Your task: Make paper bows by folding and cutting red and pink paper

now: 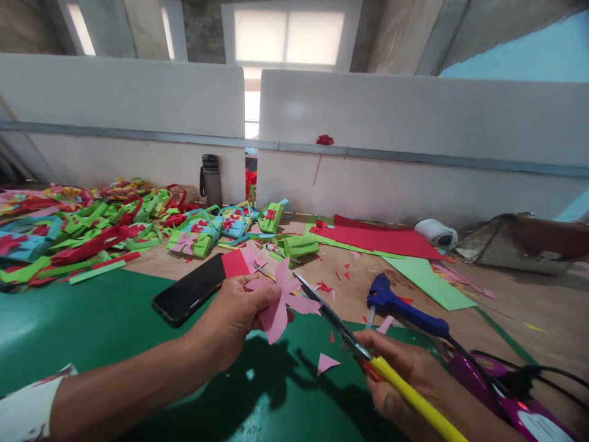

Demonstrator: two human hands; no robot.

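A pink paper flower [294,293] with pointed petals is pinched between the thumb and fingers of my left hand [246,307]. My right hand [400,362] is closed around a pair of scissors [338,322] with a yellow handle. The scissor blades point up and to the left, their tips close to the flower's right petals. Below them a pink paper scrap [327,363] lies on the green mat [115,344]. Just beyond my left hand is a black phone [189,290] with red and pink paper [235,263] at its right end.
Beyond the scissors lies a blue glue gun [405,307], its cord running to a purple power strip [497,393]. Red paper [377,236] and light green paper [430,279] lie behind. Small green paper bags [196,240], strip piles [105,221], a bottle [210,181] and a handbag [519,242] line the back.
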